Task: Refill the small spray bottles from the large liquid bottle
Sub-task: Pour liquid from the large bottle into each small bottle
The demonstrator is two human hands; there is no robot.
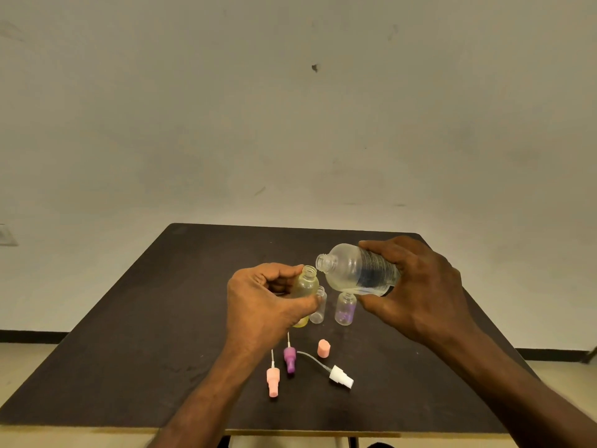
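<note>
My left hand (265, 305) grips a small yellowish spray bottle (305, 284), uncapped, mouth up. My right hand (416, 286) holds the large clear liquid bottle (358, 270) tipped on its side, its open neck pointing left just above the small bottle's mouth. A little liquid pools in its lower side. Two more small bottles stand uncapped on the table behind my hands: a clear one (318, 313) and a purple-tinted one (345, 310).
On the dark table (145, 334) near me lie a pink sprayer head (273, 379), a purple sprayer head (289, 358), a white sprayer head with tube (340, 376) and a pink cap (323, 348). A plain wall rises behind the table.
</note>
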